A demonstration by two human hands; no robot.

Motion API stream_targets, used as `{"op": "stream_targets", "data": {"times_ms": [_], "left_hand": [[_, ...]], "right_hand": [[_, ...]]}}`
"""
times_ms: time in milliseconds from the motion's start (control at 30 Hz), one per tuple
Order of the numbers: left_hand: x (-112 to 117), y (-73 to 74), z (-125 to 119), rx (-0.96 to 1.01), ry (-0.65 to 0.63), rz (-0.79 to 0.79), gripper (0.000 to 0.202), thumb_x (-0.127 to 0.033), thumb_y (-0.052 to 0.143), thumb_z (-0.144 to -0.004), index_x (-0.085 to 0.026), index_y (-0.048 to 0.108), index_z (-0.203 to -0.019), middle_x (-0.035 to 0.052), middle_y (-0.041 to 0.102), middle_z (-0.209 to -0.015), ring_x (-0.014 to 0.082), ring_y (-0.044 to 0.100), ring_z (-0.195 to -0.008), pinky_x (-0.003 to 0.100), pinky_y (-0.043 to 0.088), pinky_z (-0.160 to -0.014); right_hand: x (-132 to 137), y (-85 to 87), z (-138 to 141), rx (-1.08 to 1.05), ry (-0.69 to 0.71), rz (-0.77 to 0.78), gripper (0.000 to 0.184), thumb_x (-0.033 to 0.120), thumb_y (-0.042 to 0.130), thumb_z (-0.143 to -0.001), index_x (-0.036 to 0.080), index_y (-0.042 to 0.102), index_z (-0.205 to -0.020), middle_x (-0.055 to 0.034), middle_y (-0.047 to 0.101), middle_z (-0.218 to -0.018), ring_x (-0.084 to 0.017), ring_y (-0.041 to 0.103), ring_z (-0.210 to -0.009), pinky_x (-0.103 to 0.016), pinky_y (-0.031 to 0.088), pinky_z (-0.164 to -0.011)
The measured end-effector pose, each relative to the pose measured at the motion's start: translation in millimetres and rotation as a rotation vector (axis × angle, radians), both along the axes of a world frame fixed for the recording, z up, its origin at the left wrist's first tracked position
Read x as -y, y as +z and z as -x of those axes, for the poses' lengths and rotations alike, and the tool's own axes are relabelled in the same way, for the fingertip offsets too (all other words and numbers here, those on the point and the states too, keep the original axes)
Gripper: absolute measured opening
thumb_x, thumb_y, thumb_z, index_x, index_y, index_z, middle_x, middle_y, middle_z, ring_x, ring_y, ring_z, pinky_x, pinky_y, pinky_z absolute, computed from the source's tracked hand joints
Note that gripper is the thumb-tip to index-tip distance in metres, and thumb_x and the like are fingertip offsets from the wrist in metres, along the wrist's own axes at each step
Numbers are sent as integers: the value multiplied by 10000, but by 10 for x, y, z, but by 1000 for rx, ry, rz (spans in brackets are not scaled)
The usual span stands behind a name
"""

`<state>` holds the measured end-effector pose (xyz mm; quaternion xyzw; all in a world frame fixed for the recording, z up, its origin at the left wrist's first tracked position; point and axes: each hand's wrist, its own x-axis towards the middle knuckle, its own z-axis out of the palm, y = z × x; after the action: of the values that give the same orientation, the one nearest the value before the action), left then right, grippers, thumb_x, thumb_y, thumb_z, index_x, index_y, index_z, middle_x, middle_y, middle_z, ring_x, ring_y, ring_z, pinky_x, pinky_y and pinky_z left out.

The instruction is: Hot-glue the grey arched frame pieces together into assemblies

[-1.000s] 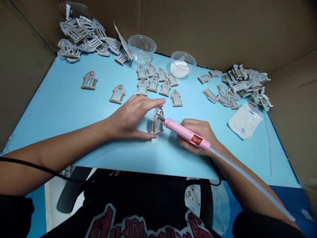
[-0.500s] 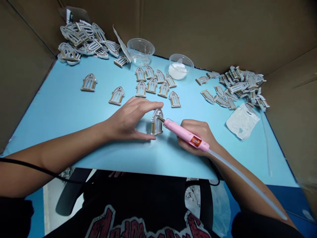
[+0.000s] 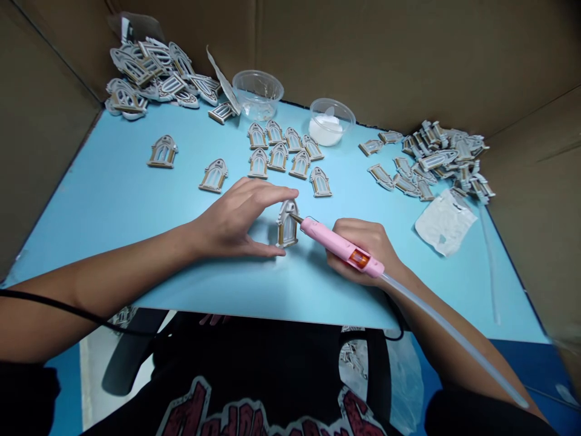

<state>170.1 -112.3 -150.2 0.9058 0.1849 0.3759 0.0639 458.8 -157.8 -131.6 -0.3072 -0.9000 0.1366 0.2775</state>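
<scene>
**Pink glue gun (image 3: 333, 239) steady at miniature arched window (image 3: 287, 229)**

The left hand (image 3: 240, 219), thumb and fingers parted, grips the window's ends at the counter's (image 3: 254, 287) near middle. The right hand (image 3: 365, 245) wraps the glue gun. Hardly anything has moved this past second; work apparently remains on this piece.

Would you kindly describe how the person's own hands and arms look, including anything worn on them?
The left hand and right hand are bare, with no gloves, rings or watch visible. Both forearms are uncovered; the black sleeves end near the elbows. A thin black cable crosses the left one.
</scene>
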Motion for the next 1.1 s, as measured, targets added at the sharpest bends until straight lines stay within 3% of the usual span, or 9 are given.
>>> {"op": "stream_targets", "data": {"times_ms": [1100], "left_hand": [[-16,-1,2,4,12,-40,824,-550,823,-847,-235,412,-1488,135,716,-1327,261,700,-1214,426,546,-1030]], "right_hand": [[14,-12,-6,32,-55,-5,237,195,594,-837,241,424,-679,47,452,-610,-113,419,-532,-264,330,-519]]}}
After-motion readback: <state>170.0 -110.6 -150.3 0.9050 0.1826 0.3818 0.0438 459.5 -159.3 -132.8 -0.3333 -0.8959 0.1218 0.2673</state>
